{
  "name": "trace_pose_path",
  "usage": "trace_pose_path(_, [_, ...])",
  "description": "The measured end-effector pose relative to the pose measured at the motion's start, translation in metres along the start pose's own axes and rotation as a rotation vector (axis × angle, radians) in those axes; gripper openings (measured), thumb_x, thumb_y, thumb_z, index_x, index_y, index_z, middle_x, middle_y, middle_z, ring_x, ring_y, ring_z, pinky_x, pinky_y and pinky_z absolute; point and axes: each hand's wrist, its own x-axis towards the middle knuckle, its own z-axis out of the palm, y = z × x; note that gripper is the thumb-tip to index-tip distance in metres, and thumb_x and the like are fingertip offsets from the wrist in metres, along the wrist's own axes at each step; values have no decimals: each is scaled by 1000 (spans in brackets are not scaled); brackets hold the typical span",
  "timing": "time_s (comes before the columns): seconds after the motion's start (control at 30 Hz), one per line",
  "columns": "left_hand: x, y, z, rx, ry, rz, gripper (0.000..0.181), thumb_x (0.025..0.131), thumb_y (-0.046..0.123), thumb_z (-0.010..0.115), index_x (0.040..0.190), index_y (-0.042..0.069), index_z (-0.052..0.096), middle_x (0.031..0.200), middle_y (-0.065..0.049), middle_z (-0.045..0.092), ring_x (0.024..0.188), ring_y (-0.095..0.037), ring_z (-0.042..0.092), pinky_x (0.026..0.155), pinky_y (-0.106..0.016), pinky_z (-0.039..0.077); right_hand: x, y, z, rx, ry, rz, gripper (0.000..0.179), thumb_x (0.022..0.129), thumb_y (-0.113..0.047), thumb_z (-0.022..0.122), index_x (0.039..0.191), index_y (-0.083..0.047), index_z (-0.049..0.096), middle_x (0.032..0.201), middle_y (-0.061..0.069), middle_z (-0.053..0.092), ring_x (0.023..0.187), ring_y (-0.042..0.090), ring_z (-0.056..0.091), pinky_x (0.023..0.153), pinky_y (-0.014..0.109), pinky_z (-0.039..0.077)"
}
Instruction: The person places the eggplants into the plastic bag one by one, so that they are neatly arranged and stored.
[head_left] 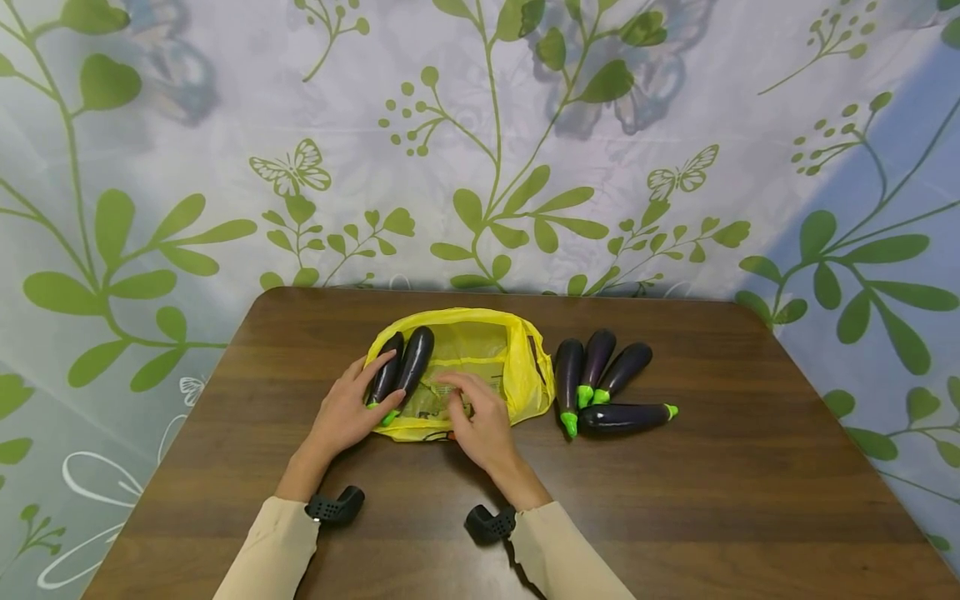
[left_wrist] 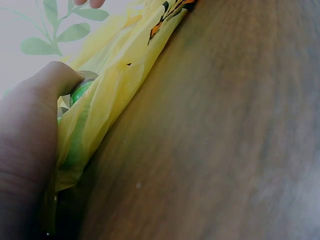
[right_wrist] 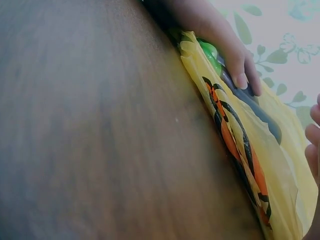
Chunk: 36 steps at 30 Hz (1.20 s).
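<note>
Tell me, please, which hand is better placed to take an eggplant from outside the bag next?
Probably the right hand: it is over the yellow bag, seems to hold nothing, and is nearer to the four eggplants outside. The left hand is farther away and touches the two eggplants inside.

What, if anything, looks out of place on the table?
One eggplant right of the yellow bag lies crosswise, stem rightward; the three others beside it have stems roughly toward the camera. Nothing visibly spilled or damaged.
</note>
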Motion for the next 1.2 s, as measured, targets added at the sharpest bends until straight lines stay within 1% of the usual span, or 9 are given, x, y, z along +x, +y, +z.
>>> trace_pose_path(0.17, [1,1,0,-4,-2,1,70,97,54,65,159,34,40,160,-22,38,138,-51,45,104,-73,40,3,-1,-2,-33,57,-16,28,93,8,59,112,-5,75,114,7,75,105,22,71,91,39,59])
trace_pose_path(0.3, [1,1,0,-5,-1,2,70,98,54,65,159,35,39,160,-21,38,138,-51,46,103,-73,40,4,0,-3,-50,94,-25,29,93,6,59,113,-7,76,112,6,76,99,21,70,85,36,58])
trace_pose_path(0.4, [1,0,0,-4,0,8,70,98,55,64,159,34,39,160,-21,38,138,-51,46,103,-74,40,4,2,-4,-46,122,-30,28,95,5,58,112,-7,76,109,5,76,91,19,68,78,32,57])
trace_pose_path(0.53, [1,0,0,-5,-2,11,70,98,55,64,159,34,39,161,-21,37,139,-51,44,103,-75,39,4,3,-5,-41,148,-24,26,95,5,59,111,-7,76,105,4,77,85,18,67,75,31,56])
trace_pose_path(0.63, [0,0,0,-7,-4,11,70,98,55,64,160,35,38,161,-21,37,140,-50,43,104,-76,38,5,4,-7,-47,159,-17,26,94,6,60,110,-8,76,102,4,76,84,18,66,75,31,56])
trace_pose_path(0.9, [0,-1,-2,-2,1,17,70,98,54,65,160,35,39,160,-22,37,140,-50,44,105,-75,38,8,5,-13,-77,203,-33,25,93,6,59,107,-6,76,98,9,76,84,20,66,73,33,56])
trace_pose_path(1.2, [-1,-2,-1,3,-12,13,70,98,56,63,160,35,37,162,-22,35,142,-51,41,105,-77,36,9,14,-24,-126,244,-14,22,95,3,60,107,-5,76,100,8,76,84,22,66,73,36,56])
